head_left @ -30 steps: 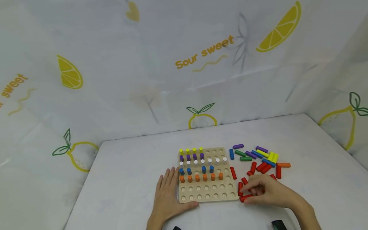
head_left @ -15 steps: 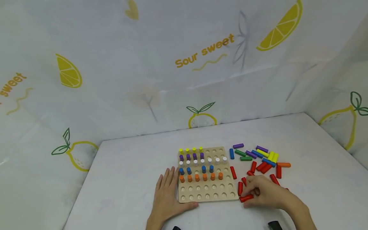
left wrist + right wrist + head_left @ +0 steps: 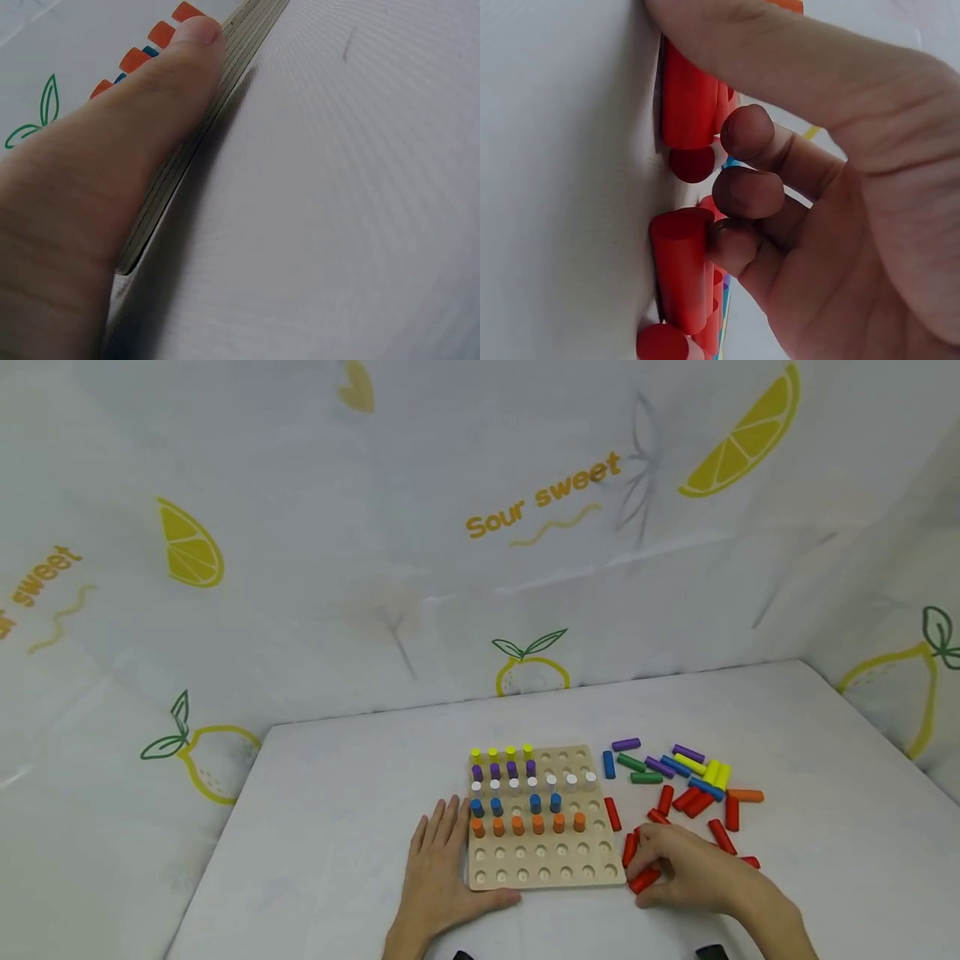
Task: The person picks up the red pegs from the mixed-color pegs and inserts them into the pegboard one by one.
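Note:
A wooden pegboard point(image 3: 552, 863) lies flat, with yellow, purple, white, blue and orange pegs upright in its holes. My left hand point(image 3: 438, 872) rests against its left side with straight fingers, and the thumb point(image 3: 169, 71) lies along the near edge. Beyond the board's near right corner, my right hand point(image 3: 690, 864) has thumb and index finger on either side of a red peg point(image 3: 644, 882) lying on the table. In the right wrist view the thumb crosses over that peg point(image 3: 688, 101); the other fingers are curled beside more red pegs point(image 3: 681, 270).
Loose pegs are strewn right of the board: several red ones point(image 3: 722, 837), green point(image 3: 647, 778), blue point(image 3: 608, 765), purple point(image 3: 626, 745), yellow point(image 3: 722, 775) and one orange point(image 3: 746, 795). A printed white cloth point(image 3: 420, 635) hangs behind the white table point(image 3: 352, 810).
My right hand's thumb and index finger have closed in around the red peg, which has turned slightly. The left hand stays at the board. The head view has shifted a little.

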Available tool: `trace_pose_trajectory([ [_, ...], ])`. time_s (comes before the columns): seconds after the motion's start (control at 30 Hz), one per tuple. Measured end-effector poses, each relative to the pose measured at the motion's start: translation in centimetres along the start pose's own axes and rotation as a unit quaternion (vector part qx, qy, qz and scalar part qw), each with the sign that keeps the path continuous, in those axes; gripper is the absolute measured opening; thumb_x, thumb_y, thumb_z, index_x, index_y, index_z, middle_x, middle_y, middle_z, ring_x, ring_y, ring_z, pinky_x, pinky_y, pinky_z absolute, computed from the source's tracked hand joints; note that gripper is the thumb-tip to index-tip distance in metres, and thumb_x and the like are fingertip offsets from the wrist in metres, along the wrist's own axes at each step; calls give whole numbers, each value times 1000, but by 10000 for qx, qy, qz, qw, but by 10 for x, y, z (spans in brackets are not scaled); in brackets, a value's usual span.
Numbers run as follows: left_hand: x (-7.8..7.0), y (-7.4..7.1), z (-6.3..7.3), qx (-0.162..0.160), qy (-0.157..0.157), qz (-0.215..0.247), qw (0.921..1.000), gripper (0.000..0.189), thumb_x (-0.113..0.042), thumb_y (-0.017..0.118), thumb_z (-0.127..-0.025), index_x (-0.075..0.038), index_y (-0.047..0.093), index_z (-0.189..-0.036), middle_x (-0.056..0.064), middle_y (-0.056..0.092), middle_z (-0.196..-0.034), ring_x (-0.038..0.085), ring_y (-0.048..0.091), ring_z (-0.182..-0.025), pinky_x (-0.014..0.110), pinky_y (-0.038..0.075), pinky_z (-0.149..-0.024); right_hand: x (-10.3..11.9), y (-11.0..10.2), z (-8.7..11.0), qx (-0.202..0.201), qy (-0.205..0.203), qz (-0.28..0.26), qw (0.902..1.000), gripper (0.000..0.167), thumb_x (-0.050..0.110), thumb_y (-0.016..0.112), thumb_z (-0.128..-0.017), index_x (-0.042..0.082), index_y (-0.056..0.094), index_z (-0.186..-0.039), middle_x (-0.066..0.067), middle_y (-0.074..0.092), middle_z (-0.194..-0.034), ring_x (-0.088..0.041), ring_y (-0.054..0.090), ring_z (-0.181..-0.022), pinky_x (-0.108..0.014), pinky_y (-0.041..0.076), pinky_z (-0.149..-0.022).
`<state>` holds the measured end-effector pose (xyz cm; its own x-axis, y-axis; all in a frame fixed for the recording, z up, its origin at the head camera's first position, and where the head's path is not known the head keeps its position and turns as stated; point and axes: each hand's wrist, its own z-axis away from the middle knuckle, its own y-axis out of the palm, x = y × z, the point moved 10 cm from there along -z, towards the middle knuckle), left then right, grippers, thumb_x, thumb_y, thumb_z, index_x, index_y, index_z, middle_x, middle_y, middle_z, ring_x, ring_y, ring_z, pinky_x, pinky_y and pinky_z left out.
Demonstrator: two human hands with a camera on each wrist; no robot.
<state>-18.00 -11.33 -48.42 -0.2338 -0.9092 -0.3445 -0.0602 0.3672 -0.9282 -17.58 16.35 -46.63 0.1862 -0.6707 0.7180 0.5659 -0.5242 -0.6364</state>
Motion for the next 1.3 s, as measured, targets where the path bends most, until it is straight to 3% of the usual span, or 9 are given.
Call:
trace_pose_trajectory([
  [0.27, 0, 0, 1, 36, -4, -35, 10000, 137, -93, 68, -57, -10, 33, -161, 10, 36, -167, 33, 28, -157, 55, 24, -129, 5, -10, 7, -432, -141, 405, 9981, 15, 29, 88, -78, 28, 80, -91, 5, 52, -82, -2, 47, -73, -17, 44, -58],
  [0.53, 0, -2, 1, -71, 34, -159, 9998, 137, -94, 66, -58, -10, 33, -161, 10, 36, -167, 33, 29, -157, 56, 25, -128, 32, -19, 10, -1056, -828, 880, 9870, 15, 37, 86, -81, 32, 79, -94, 16, 52, -77, 3, 45, -72, -15, 39, -57],
  [0.9, -2, -1, 1, -25, 59, -230, 9997, 136, -93, 67, -59, -10, 32, -161, 9, 35, -167, 32, 29, -157, 56, 26, -127, 63, -12, 1, -811, -1101, 383, 9899, 17, 36, 81, -86, 25, 81, -99, 20, 58, -77, 0, 51, -70, -16, 42, -57],
  [1.1, -2, 1, 0, 59, 27, -203, 9998, 135, -93, 66, -60, -11, 31, -161, 9, 34, -168, 32, 27, -158, 56, 25, -128, 93, -5, -10, -824, -1733, -88, 9814, 24, 37, 79, -88, 18, 81, -102, 11, 54, -68, 0, 47, -62, -14, 39, -52],
  [1.3, -2, 0, 1, 38, 56, -175, 9998, 135, -93, 66, -60, -10, 31, -161, 9, 34, -168, 32, 27, -158, 55, 25, -128, 111, 10, -29, -878, -1909, -370, 9770, 24, 36, 80, -89, 17, 81, -102, 11, 53, -67, 5, 42, -63, -13, 38, -53],
])
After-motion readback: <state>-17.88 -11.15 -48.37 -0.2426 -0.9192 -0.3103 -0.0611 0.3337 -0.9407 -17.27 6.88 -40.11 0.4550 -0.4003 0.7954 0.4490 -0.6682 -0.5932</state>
